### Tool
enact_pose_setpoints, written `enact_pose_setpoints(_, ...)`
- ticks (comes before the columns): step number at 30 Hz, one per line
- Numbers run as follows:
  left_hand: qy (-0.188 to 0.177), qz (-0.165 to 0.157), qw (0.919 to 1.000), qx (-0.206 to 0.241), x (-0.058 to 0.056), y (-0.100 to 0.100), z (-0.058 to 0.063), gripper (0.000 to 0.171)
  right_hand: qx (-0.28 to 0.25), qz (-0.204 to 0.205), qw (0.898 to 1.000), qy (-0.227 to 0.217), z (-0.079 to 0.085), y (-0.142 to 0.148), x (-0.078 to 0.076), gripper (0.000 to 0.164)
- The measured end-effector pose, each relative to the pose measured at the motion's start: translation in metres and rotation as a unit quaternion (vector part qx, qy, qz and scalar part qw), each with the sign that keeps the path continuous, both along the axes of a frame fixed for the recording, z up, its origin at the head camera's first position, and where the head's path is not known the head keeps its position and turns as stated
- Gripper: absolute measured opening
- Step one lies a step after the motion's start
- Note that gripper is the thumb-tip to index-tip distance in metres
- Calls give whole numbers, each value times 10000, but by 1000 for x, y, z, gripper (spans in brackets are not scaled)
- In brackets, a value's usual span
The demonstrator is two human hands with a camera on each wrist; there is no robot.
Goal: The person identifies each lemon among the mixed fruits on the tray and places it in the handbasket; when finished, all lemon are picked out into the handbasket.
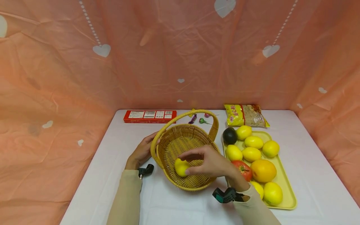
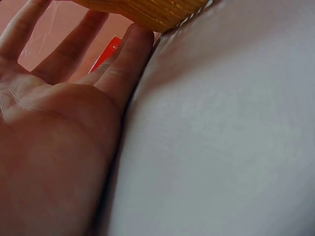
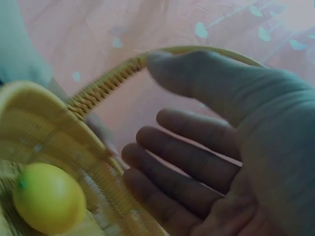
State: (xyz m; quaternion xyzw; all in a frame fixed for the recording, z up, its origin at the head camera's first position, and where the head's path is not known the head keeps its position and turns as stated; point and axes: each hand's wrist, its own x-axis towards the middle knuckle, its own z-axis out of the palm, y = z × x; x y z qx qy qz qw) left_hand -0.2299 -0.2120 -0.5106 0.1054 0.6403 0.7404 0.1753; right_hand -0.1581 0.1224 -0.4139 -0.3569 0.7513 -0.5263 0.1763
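In the head view, a round woven yellow wicker basket with an arched handle [image 1: 187, 150] sits at the middle of the white cloth-covered surface [image 1: 118, 187]. The left hand [image 1: 142, 152] rests against the basket's left outer wall with fingers straight, its grip apart and holding nothing. The right hand [image 1: 211, 162] hovers over the basket's lower right, fingers loosely spread, the fingertips just beside a small yellow lemon [image 1: 181, 167] that lies on the basket floor; whether they touch it cannot be told. To the right of the frame stands a pale yellow rectangular tray [image 1: 287, 190] carrying more lemons, a dark avocado [image 1: 229, 135], a red tomato [image 1: 244, 170] and a large orange fruit [image 1: 263, 170]. Behind, along the pink curtain, lie a flat red carton [image 1: 150, 116] and a yellow snack bag [image 1: 245, 115]. In the left wrist view, the left hand [image 2: 64, 123] lies flat on the white surface [image 2: 221, 137], palm up toward the camera, fingertips reaching the basket's woven edge [image 2: 157, 12] at the top. In the right wrist view, the right hand [image 3: 221, 157] shows relaxed, separated fingers clasping nothing, with the lemon [image 3: 48, 198] at lower left inside the basket [image 3: 93, 96].
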Motion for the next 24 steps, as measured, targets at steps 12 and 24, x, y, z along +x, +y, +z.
enact_pose_setpoints(12,-75,4,9999,77,2,0,4,51,-573,-968,9936,125,15,78,17,43)
enact_pose_setpoints(24,-216,42,9998,35,1,-1,3,53,-91,-2234,9745,170,-16,192,74,40)
